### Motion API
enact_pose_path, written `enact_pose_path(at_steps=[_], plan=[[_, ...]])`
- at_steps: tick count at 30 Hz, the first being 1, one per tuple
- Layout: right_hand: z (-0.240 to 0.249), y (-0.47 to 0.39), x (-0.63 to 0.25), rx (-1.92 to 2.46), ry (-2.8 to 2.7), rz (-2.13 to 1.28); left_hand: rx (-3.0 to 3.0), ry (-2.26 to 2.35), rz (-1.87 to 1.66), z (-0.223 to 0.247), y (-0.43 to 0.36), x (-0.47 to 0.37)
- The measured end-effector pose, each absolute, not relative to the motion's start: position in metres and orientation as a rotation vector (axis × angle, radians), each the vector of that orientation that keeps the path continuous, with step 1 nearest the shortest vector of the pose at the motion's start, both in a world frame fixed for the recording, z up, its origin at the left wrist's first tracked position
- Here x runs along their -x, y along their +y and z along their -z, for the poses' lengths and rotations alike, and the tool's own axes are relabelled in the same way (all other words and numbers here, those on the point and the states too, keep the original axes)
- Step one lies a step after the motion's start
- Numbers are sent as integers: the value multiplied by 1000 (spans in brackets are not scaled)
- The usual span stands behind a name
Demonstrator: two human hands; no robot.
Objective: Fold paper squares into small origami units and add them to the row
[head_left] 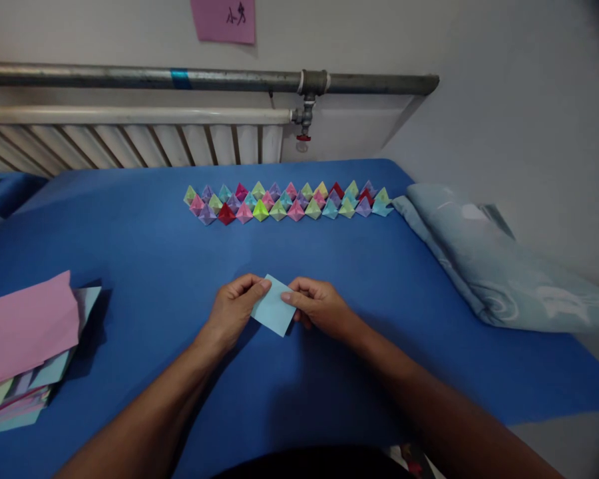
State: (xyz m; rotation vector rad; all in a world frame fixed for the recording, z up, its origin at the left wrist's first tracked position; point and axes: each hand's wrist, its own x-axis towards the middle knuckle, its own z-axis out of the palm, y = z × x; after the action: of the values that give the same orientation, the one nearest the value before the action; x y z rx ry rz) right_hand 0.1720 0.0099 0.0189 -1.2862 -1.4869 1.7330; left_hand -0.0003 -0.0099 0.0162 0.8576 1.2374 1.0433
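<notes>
A small light-blue square of paper is held up between both hands above the blue surface. My left hand pinches its upper left edge, thumb on top and fingers behind. On the other side, my right hand grips the right edge with the thumb lying on the face of the paper. The sheet looks flat and is turned slightly, one corner pointing down. Whether it is a single layer or folded, I cannot tell. Beyond the hands, several folded origami pieces in many colours stand in rows.
A stack of coloured paper lies at the left, pink on top. On the right is a folded grey-green patterned blanket. Behind the blue surface are a white radiator, a metal pipe and a pink wall note.
</notes>
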Motion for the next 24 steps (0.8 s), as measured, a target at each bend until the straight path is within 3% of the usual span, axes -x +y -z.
enact_pose_path(at_steps=[9, 13, 20, 24], plan=[[-13, 10, -174, 1358, -1471, -1754, -976, 1329, -1008, -8, -1, 5], [-10, 11, -174, 1374, -1454, -1656, -1464, 1529, -1139, -11, -3, 13], [-12, 12, -175, 1453, -1789, -1474, -2162, 1284, -604, -6, -17, 16], [-12, 11, -189, 1429, -2119, -1142, -2219, 1274, -565, -2, -16, 17]])
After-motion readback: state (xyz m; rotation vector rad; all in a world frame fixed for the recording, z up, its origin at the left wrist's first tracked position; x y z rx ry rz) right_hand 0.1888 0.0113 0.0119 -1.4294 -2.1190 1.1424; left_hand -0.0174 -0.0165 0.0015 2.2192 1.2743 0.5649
